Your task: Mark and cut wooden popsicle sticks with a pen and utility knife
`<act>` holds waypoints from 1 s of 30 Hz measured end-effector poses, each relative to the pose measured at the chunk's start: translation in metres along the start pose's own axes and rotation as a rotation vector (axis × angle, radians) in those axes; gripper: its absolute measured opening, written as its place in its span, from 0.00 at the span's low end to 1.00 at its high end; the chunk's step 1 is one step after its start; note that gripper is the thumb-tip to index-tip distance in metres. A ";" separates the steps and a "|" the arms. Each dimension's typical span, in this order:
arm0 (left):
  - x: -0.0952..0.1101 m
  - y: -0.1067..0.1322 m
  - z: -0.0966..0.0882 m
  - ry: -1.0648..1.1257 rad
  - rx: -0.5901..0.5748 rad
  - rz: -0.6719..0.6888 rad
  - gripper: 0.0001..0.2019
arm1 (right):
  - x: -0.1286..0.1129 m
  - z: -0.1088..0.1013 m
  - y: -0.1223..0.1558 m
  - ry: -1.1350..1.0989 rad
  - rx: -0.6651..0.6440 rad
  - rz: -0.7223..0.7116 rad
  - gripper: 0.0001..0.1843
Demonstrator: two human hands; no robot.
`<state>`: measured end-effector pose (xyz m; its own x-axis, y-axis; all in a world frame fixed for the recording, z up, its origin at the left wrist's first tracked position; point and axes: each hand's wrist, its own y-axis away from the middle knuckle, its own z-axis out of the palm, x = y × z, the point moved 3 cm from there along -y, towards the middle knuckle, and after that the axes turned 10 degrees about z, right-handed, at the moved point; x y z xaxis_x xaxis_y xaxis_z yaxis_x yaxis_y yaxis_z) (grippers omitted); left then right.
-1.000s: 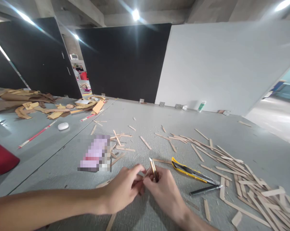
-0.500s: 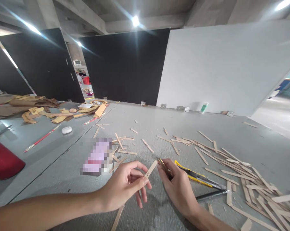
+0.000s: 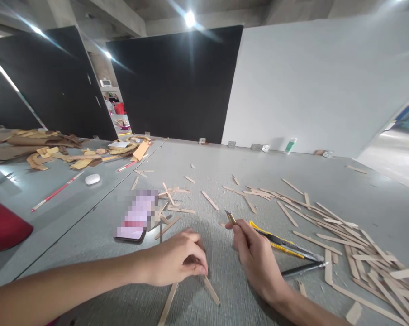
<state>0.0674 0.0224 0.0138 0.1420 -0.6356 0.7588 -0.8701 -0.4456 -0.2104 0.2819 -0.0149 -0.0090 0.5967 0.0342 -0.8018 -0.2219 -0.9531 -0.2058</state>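
My left hand (image 3: 182, 258) is closed in a pinch on the upper end of a short wooden craft stick (image 3: 211, 292), which slants down over the grey table. Another craft stick (image 3: 168, 304) lies just below that wrist. In my right hand (image 3: 257, 253) I grip a slim brass-coloured craft knife (image 3: 232, 219), its dark blade tip pointing up and left. The rest of its handle is hidden in the fingers. Beside the right hand lie a yellow and black utility knife (image 3: 282, 243) and a black pen-like tool (image 3: 302, 270).
A heap of wooden craft sticks (image 3: 354, 246) covers the right side. A phone (image 3: 136, 219), partly pixelated, lies to the left, near a white earbud case (image 3: 92, 179), a red pencil (image 3: 57, 191) and a red object (image 3: 7, 222). Black and white panels stand behind.
My left hand has turned over and brought its craft stick from pointing up to pointing down at the table. My right hand has tilted, showing the knife blade more clearly.
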 end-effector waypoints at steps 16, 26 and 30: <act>0.029 0.035 0.028 -0.532 -0.198 0.150 0.23 | -0.035 -0.050 -0.002 -0.462 -0.158 0.112 0.11; 0.022 0.031 0.033 -0.408 -0.179 0.151 0.29 | -0.009 -0.013 0.038 -0.290 -0.420 0.278 0.26; 0.021 0.030 0.037 -0.359 -0.113 0.208 0.31 | -0.008 -0.002 0.038 -0.277 -0.435 0.250 0.28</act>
<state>0.0618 -0.0271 0.0009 0.0963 -0.8927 0.4402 -0.9410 -0.2258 -0.2521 0.2707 -0.0519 -0.0094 0.3297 -0.1868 -0.9254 0.0425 -0.9763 0.2122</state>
